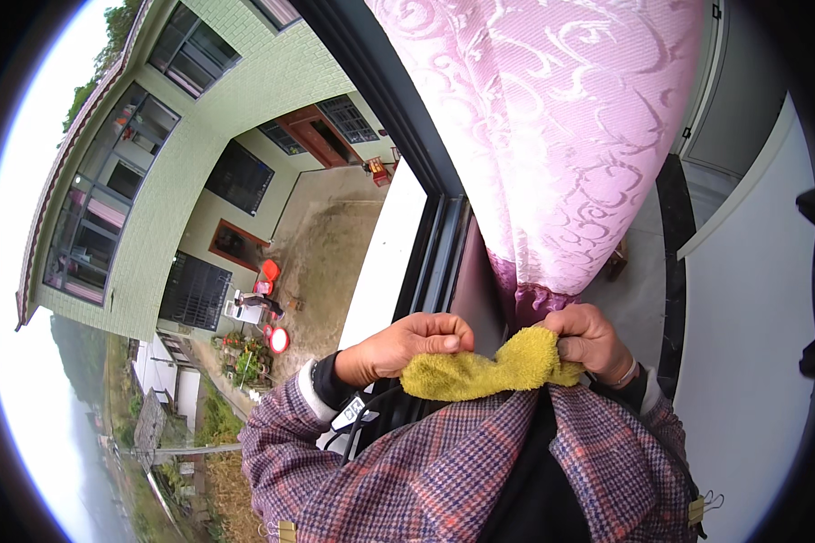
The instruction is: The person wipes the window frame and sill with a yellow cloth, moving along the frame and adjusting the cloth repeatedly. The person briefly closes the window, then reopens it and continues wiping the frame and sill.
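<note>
A yellow terry cloth (pixel 489 366) is bunched and stretched between my two hands, close in front of my plaid jacket (pixel 407 471). My left hand (pixel 403 347) grips its left end, the fingers curled and the thumb on top. At the other end my right hand (pixel 591 339) pinches the cloth, its fingers folded over the edge. Just beyond the cloth hangs a pink patterned curtain (pixel 561 136), gathered at its darker purple lower part (pixel 539 306). Left of the curtain runs the dark window frame (pixel 430 262) with its sliding tracks.
Past the open window lies a courtyard (pixel 330 226) far below, beside a pale green brick building (pixel 235 90). A person (pixel 261 303) is down there near red basins. A white wall (pixel 752 317) and a grey door (pixel 743 81) stand on the right.
</note>
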Demonstrator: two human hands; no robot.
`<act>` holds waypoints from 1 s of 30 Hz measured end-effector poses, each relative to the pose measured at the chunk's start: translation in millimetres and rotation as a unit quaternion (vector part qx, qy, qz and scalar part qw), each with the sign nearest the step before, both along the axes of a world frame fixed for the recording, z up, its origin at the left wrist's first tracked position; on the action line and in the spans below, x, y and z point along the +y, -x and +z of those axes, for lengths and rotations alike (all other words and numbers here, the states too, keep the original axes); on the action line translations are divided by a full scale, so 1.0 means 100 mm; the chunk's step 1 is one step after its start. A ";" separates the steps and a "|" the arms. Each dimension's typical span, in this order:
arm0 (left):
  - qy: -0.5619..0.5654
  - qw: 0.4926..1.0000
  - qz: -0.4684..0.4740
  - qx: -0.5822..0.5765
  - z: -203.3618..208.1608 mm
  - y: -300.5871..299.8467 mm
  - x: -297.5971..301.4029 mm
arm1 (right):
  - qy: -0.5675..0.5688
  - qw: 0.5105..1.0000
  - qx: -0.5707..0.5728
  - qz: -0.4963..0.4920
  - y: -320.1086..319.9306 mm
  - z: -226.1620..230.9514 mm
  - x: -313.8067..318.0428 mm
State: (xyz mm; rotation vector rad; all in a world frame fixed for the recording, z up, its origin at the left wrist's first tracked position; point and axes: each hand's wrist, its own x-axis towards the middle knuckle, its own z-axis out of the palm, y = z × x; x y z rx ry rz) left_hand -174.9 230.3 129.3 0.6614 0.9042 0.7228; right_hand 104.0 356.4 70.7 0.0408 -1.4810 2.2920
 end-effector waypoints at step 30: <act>-0.462 0.517 -0.119 0.711 -0.23 0.26 0.49 | -0.117 0.928 -0.116 -0.334 0.46 -0.54 0.10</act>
